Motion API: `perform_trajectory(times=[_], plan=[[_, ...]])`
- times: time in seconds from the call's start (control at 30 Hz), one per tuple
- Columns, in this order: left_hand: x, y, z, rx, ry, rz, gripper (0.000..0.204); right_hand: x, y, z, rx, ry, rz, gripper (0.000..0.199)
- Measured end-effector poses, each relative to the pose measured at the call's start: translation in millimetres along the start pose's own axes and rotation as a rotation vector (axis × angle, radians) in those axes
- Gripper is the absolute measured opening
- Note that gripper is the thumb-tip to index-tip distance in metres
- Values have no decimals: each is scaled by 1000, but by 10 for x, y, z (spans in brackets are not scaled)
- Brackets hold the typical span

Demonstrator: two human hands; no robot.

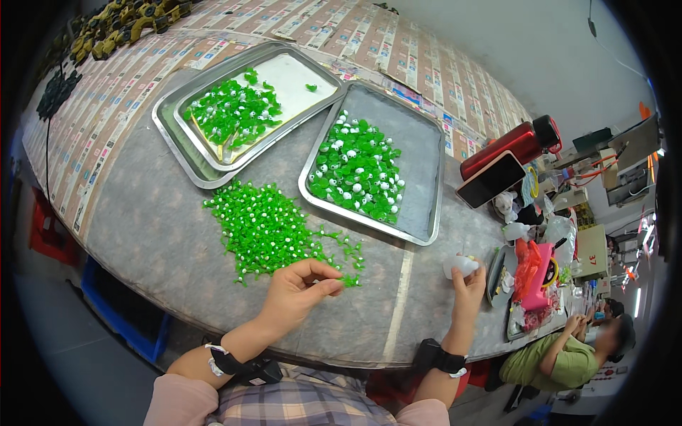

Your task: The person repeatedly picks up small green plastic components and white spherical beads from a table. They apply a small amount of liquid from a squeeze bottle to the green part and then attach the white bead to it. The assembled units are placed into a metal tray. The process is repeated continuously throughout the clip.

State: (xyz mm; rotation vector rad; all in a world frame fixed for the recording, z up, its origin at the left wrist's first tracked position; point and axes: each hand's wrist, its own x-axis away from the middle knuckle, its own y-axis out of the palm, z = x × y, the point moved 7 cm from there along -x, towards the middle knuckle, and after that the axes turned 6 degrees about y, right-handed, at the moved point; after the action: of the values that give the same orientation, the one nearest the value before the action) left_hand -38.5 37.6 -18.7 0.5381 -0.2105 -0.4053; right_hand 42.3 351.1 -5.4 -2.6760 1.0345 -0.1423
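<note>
At the desk's near edge, the left hand (298,287) pinches a green piece (348,281) off the loose pile (266,227), while the right hand (465,280) grips a small white bottle (460,265); sorting appears underway, and bringing piece and bottle together likely demands steady fingers.

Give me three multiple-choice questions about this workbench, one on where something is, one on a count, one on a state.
1. Where does the loose pile of green pieces lie?
A. on the bare table
B. in a tray
C. on the floor

2. How many metal trays hold green pieces?
A. one
B. two
C. four

3. What is the right hand doing?
A. resting flat
B. holding a small white object
C. gripping the phone

Answers: 1 A, the pile sits on the grey table by the left hand. 2 B, the left tray and right tray. 3 B, fingers close round the white object.
</note>
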Motion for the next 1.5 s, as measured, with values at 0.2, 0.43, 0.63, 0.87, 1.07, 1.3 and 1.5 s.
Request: perform_trajectory(times=[0.2, 0.43, 0.63, 0.87, 1.07, 1.3, 1.5], plan=[[5, -37, -30, -7, -7, -3, 10, 396, 174, -1280, 635, -637, 473, 28], [-9, -19, 18, -34, -14, 11, 9, 10, 1550, -1093, 597, -604, -356, 17], [-4, -19, -3, 9, -19, -23, 10, 2, 1744, -968, 666, -601, -444, 16], [17, 25, 0, 171, -51, -74, 10, 644, 1627, -872, -328, 110, -718, 19], [4, 14, -15, 223, -75, -54, 10, 912, 1721, -659, -523, 309, -722, 20], [-4, 35, -42, 214, -106, -76, 10, 933, 1649, -610, -458, 302, -725, 20], [-4, 16, -49, 180, -106, -37, 9, 901, 1588, -663, -435, 253, -662, 20]])
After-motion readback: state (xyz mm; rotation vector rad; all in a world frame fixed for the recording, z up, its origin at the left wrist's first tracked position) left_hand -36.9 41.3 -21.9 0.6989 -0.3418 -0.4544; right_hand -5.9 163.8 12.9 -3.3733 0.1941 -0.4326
